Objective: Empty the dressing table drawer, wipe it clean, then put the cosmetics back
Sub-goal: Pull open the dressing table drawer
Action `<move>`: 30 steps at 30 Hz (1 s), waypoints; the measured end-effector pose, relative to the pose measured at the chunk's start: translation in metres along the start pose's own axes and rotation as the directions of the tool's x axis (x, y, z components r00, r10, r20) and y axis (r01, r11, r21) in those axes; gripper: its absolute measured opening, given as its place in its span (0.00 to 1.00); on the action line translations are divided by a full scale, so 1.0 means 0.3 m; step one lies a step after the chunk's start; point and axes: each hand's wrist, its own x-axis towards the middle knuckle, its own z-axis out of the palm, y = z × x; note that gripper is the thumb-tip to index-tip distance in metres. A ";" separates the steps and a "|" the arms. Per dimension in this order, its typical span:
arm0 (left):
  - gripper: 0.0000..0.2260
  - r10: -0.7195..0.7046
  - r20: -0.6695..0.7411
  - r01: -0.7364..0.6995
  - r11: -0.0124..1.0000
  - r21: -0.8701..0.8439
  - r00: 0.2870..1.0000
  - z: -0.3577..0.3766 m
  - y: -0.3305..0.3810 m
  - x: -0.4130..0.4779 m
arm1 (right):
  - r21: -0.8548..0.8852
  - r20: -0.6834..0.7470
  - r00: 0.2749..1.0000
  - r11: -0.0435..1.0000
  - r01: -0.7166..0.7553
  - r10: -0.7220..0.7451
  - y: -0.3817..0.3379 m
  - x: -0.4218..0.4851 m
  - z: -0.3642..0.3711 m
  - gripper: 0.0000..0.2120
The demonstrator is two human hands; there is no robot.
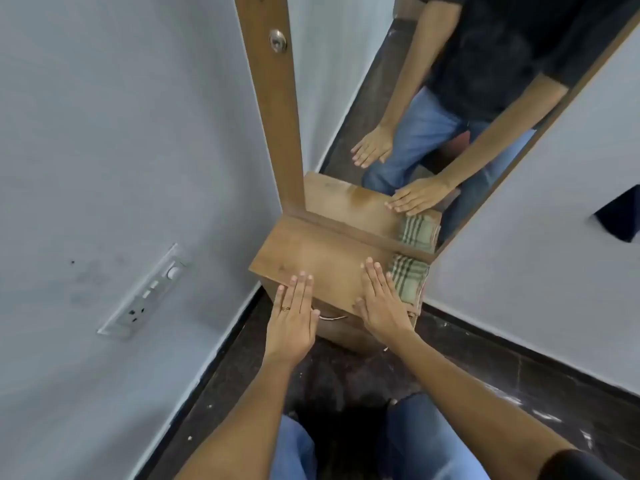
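Note:
A small wooden dressing table [311, 251] stands in the corner below a tall mirror [433, 98]. Its drawer front [341, 325] is closed, with a metal handle [332, 317] showing between my hands. My left hand [292, 317] hovers flat with fingers together over the table's front edge, holding nothing; it wears a ring. Over the right part of the top, my right hand [379, 301] is flat and empty too. A folded green plaid cloth [410, 277] lies at the top's right end, beside my right hand. No cosmetics are visible.
Grey walls close in on both sides. A switch and socket panel [149, 292] is on the left wall. The floor [485, 362] is dark stone. My knees in blue jeans [426, 445] are below. The mirror reflects my arms and the cloth.

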 end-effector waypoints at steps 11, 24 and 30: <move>0.26 0.050 0.152 -0.062 0.995 0.075 0.987 0.295 0.019 -0.111 | -0.195 -0.237 0.963 0.977 0.083 -0.129 0.078 0.024 0.169 0.28; 0.27 -0.094 0.334 0.083 0.995 0.047 0.938 0.382 0.098 -0.088 | -0.254 -0.213 0.948 0.951 0.178 -0.235 0.101 -0.065 0.218 0.29; 0.26 -0.073 0.381 0.066 0.997 0.032 0.922 0.346 0.087 -0.110 | -0.252 -0.185 0.954 0.950 0.186 -0.236 0.102 -0.071 0.216 0.30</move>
